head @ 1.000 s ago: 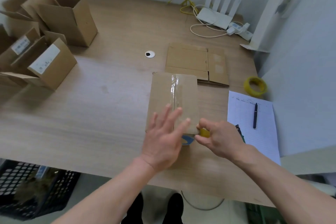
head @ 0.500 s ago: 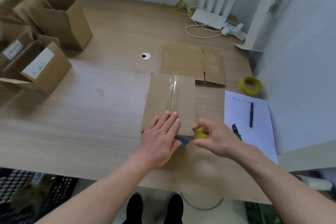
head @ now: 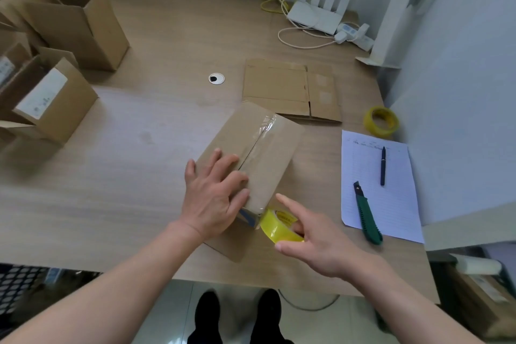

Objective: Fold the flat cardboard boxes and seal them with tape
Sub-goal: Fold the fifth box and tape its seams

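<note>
We see a wooden counter [head: 125,176] with a taped cardboard box [head: 259,153] near its front edge. Left of that box stand open cartons [head: 72,28], one bearing a white label [head: 42,95] too blurred to read. Behind it lies a flat cardboard box [head: 290,89]. To its right, a lined sheet [head: 391,204] carries unreadable handwriting, a pen [head: 383,166] and a green cutter [head: 367,215]. Our left hand [head: 215,198] presses flat on the box, fingers straight. Our right hand [head: 312,237] grips a yellow tape roll [head: 276,225] at the box's near corner; its printing is illegible.
</note>
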Available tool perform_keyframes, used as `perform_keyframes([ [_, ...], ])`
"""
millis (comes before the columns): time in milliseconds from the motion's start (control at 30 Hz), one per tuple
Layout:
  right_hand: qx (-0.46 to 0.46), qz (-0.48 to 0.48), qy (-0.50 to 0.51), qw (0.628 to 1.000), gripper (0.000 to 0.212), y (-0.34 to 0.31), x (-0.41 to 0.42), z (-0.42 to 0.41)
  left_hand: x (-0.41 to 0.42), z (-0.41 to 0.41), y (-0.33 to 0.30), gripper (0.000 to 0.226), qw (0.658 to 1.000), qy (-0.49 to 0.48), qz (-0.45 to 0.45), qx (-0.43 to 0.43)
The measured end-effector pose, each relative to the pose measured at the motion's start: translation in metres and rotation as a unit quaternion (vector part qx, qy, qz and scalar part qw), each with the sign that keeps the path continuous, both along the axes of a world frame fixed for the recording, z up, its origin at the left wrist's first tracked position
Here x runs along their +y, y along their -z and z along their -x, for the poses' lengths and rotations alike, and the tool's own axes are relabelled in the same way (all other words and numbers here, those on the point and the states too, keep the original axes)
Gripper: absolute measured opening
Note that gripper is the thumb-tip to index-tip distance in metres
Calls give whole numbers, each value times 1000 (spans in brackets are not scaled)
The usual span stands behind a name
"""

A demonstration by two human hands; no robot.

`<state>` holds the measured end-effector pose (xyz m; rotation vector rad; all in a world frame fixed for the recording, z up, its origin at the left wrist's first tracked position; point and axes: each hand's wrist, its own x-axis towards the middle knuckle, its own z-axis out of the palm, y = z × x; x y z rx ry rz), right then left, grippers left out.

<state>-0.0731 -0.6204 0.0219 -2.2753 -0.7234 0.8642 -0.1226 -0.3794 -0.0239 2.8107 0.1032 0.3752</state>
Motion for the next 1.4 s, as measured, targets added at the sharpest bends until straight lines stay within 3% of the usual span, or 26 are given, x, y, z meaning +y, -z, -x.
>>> perform_keyframes([
  [133, -20, 19, -9, 1000, 90, 8, -3, -1, -3, -4, 1, 50, 999, -21, -24, 22],
  [267, -163, 147, -29, 975, 75, 18, -11, -15, 6, -9, 1, 51, 999, 23, -21, 41],
  [467, -176, 119, -27, 977, 48, 26, -11, -16, 30, -30, -1, 52, 986, 141, -18, 82],
  [567, -142, 106, -17, 984, 46, 36, -7, -4, 34, -38, -8, 54, 980, 166, -36, 103],
  [633, -138, 104, -7, 985, 46, 43, -6, 3, 24, -31, -11, 52, 991, 121, -49, 38],
  [700, -133, 105, 8, 986, 47, 49, -4, 10, 0, -11, -8, 43, 995, -2, 24, -96],
  [767, -120, 100, 25, 987, 46, 54, 0, 14, -34, 21, 2, 35, 943, -171, 234, -163],
  [867, -104, 85, 46, 990, 43, 58, 4, 15, -87, 59, 15, 28, 771, -319, 549, -49],
  [933, -97, 82, 45, 991, 43, 60, 4, 15, -109, 65, 22, 21, 688, -304, 657, 56],
  [1033, -74, 65, 43, 994, 43, 61, 7, 17, -115, 52, 23, 11, 595, -307, 739, 70],
  [1100, -34, 49, 30, 998, 52, 58, 8, 18, -113, 43, 21, 5, 574, -321, 751, 57],
  [1167, -1, 32, 15, 999, 60, 55, 2, 15, -113, 39, 22, 15, 568, -324, 755, 56],
  [1267, -53, 35, 149, 987, 54, 59, -27, -15, -115, 36, 20, 15, 567, -333, 752, 54],
  [1333, -130, 99, 264, 950, 49, 65, -62, -49, -118, 34, 20, 14, 565, -348, 747, 42],
  [1400, -160, 199, 280, 925, 51, 73, -94, -75, -121, 32, 19, 15, 569, -356, 741, 22],
])
